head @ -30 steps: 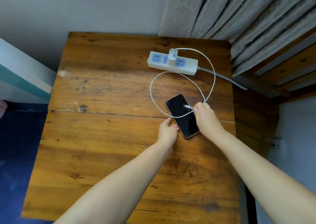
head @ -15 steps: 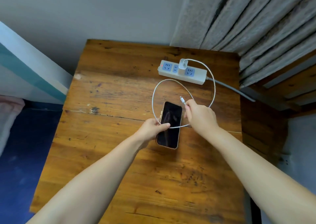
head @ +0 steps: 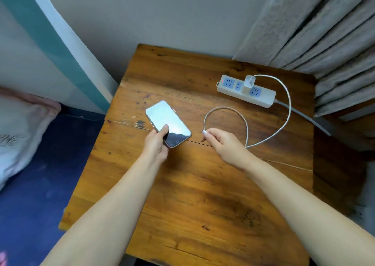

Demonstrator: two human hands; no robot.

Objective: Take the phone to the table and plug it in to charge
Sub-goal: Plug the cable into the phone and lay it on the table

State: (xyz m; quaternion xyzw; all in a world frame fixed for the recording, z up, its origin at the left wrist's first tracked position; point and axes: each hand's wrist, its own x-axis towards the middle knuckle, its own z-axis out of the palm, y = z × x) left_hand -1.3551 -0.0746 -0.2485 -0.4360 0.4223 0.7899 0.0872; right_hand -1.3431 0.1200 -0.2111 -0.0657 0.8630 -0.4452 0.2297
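Phone (head: pixel 168 123) is screen up over the left-middle of the wooden table (head: pixel 203 194), my left hand (head: pixel 156 145) clamped on its near end, thumb on the glass. My right hand (head: pixel 225 144) pinches the cable (head: pixel 284 95) at its connector, just right of the phone, not touching it. Cable loops back to the white charger (head: pixel 249 81) in the power strip (head: pixel 246 91), far right by the curtain (head: pixel 324 42).

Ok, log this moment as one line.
left hand: holds phone | right hand: pinches cable plug end | plug: not in phone | charger: in power strip
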